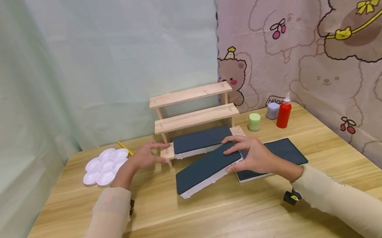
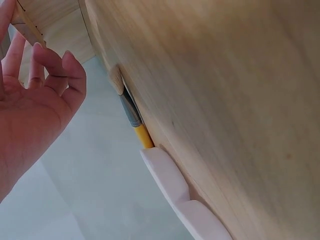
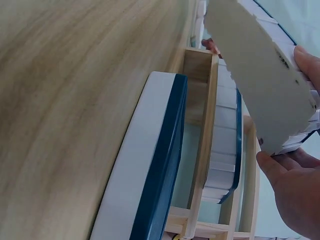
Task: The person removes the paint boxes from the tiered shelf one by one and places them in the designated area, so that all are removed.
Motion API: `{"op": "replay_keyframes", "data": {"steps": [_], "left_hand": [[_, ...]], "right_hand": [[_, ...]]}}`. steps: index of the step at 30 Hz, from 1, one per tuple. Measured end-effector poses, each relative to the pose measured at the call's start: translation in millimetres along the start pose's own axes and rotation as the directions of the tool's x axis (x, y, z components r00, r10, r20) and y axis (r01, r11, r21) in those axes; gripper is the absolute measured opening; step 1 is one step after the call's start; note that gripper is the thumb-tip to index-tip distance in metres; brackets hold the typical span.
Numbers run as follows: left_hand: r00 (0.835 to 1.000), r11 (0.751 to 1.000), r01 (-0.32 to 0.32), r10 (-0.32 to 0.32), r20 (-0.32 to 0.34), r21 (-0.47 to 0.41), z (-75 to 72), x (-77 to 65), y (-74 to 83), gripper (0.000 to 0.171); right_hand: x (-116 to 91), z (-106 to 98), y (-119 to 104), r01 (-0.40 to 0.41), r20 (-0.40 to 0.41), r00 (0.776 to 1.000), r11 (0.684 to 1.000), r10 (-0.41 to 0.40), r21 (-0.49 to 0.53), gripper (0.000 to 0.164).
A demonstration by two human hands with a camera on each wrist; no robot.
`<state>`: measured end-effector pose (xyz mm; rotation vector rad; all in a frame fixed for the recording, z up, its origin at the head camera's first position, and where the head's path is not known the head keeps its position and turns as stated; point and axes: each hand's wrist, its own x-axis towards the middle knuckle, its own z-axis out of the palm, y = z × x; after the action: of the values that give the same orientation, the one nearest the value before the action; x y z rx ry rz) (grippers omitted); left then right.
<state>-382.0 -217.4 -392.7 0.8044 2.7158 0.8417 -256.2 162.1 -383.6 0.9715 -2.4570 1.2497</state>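
My right hand [image 1: 253, 154] grips the right end of a white box with a dark blue lid [image 1: 205, 169], thumb on the near side and fingers over the lid. The box is tilted, its left end lower, in front of a three-step wooden stand [image 1: 196, 118]. In the right wrist view its pale underside [image 3: 255, 75] faces the camera. A second blue-lidded box [image 1: 200, 139] lies on the stand's lowest step. My left hand [image 1: 144, 155] holds the left end of that step between thumb and fingers; in the left wrist view the other fingers curl loosely.
A third blue-lidded box [image 1: 284, 151] lies on the table to the right, partly behind my right hand. A white flower-shaped palette [image 1: 93, 165] and a yellow-handled paintbrush [image 2: 131, 107] lie at left. Back right stand a green jar [image 1: 254, 122], a lavender jar [image 1: 272, 110] and a red bottle [image 1: 284, 114].
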Motion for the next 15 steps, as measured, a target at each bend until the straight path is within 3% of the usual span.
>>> {"op": "replay_keyframes", "data": {"steps": [15], "left_hand": [[1.0, 1.0, -0.005, 0.005, -0.008, 0.016, 1.4, 2.0, 0.2, 0.062]], "right_hand": [[1.5, 7.1, 2.0, 0.006, -0.011, 1.0, 1.0, -0.006, -0.007, 0.04]]}}
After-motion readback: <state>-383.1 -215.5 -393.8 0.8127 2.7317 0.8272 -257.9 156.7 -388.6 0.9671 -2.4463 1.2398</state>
